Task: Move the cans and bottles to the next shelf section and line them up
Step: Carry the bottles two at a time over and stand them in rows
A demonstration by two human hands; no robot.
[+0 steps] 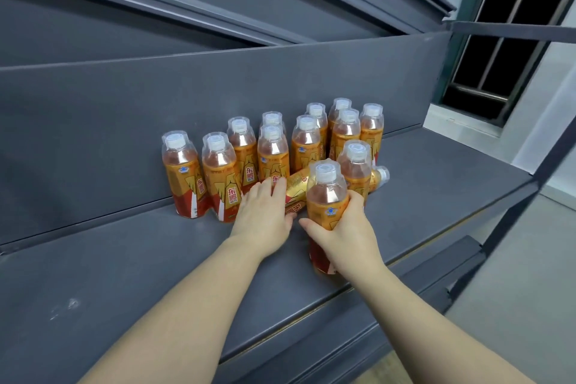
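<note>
Right hand [343, 229] wrapped round front bottle [326, 193]; left hand [263, 212] flat, fingers straight, touching toppled bottle [298, 188] just left of it.

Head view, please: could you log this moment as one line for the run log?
right hand grips upright front bottle | left hand open, at fallen bottle | other bottles upright on grey shelf

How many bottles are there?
13. Eleven standing bottles cluster at the back, the right hand grips the front bottle, and one fallen bottle lies behind it. Some may be hidden.
</note>
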